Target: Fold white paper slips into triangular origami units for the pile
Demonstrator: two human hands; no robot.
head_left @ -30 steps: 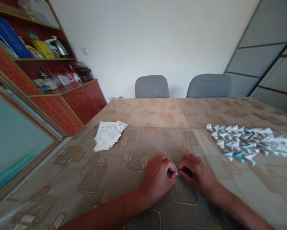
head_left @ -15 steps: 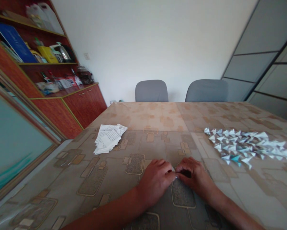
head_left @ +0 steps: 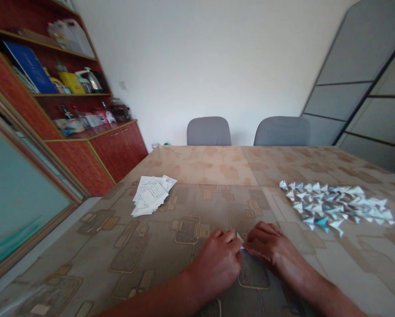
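A small folded white paper (head_left: 240, 238) shows between my two hands, just above the tabletop. My left hand (head_left: 222, 257) is closed on its left side, fingers curled. On the right, my right hand (head_left: 266, 242) has its fingers together and pressed at the paper's edge. Most of the paper is hidden by the fingers. A loose stack of printed paper pieces (head_left: 151, 196) lies at the left. Many small folded paper pieces (head_left: 336, 203), mostly white with a teal one among them, stand in rows at the right.
The table (head_left: 197, 165) has a patterned cover. Two grey chairs (head_left: 208, 131) stand behind its far edge. A red wooden cabinet (head_left: 118, 149) with bottles and a kettle is at the left, and grey panelled doors (head_left: 345, 66) are at the right.
The fingers of my right hand have flattened and come together over the paper, closing the gap under them. A little more white paper shows. The whole view has tilted slightly upward.
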